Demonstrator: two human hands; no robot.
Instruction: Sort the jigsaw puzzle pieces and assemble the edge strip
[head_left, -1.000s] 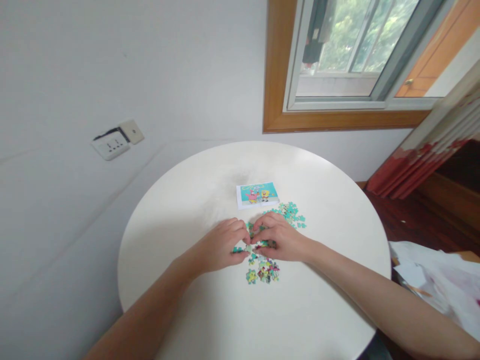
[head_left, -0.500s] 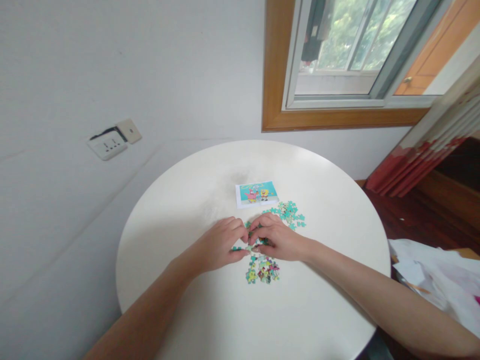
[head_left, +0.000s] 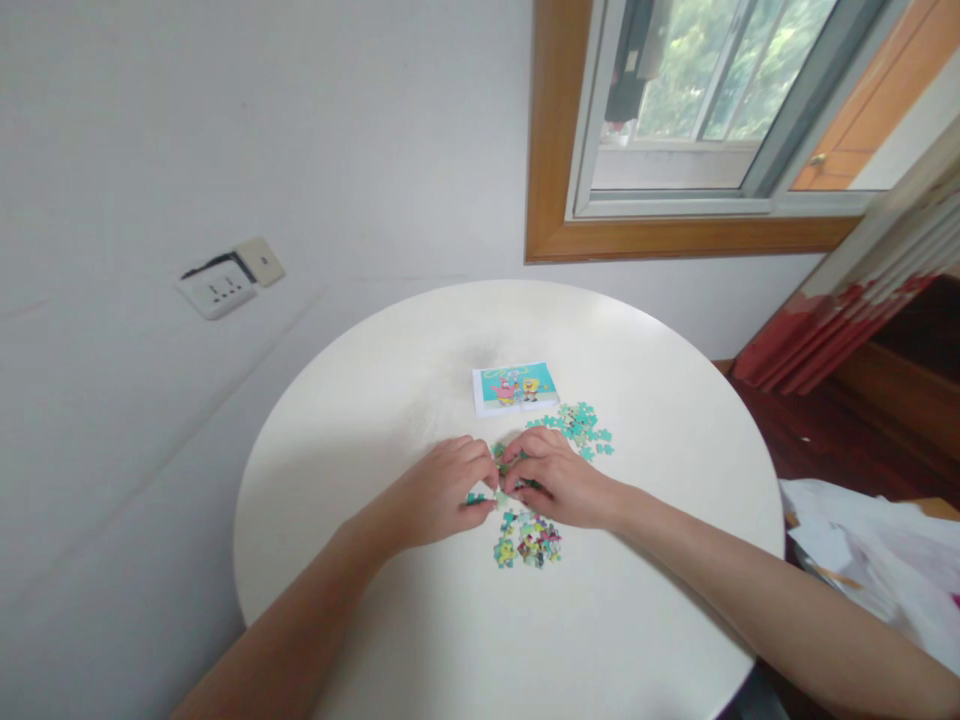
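My left hand (head_left: 446, 492) rests over the table with fingers curled and thumb below, closed at the edge of some joined jigsaw puzzle pieces (head_left: 475, 498). Facing it, almost touching at the fingertips, my right hand (head_left: 553, 474) is bent closed over a puzzle piece (head_left: 531, 484), mostly hidden under the fingers. A pale green piece (head_left: 501, 498) shows between the two thumbs. Just below the hands lies a cluster of yellow, pink and dark pieces (head_left: 538, 543). Loose teal pieces (head_left: 577, 424) are heaped beyond my right hand.
A picture card (head_left: 516, 388) with a pink and a yellow cartoon figure lies behind the hands on the round white table (head_left: 360, 400). The wall with a socket (head_left: 221, 287) and a window borders the far side. White bags (head_left: 877, 560) stand at the right.
My right thumb has drawn in under the fingers, and the fingertips have shifted slightly over the pieces. My left hand stays nearly in place. The view has moved very slightly.
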